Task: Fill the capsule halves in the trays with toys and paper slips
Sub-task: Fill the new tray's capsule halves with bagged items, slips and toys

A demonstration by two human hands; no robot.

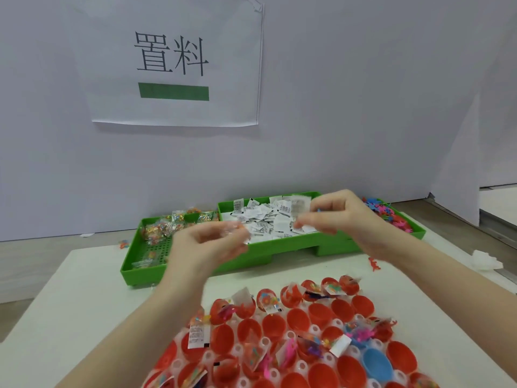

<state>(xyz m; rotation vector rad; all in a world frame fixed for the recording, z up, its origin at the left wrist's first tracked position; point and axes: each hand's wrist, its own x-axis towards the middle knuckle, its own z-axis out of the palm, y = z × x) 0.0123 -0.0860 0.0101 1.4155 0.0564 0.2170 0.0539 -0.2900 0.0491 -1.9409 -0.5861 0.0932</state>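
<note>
A clear tray (300,368) near me holds several red capsule halves (298,317) and one blue half (373,365); some contain wrapped toys and paper slips, others are bare inside. Behind it a green bin (279,256) has three sections: wrapped toy packets (165,226) on the left, white paper slips (268,219) in the middle, colourful loose figures (391,217) on the right. My left hand (207,242) hovers over the bin's left part, fingers curled on a clear packet. My right hand (341,214) pinches a paper slip (300,205) above the slip pile, blurred by motion.
A white wall with a printed sign (173,60) stands right behind the bin. A small red figure (373,263) lies on the white table beside the bin. A crumpled white scrap (485,260) sits at the table's right edge.
</note>
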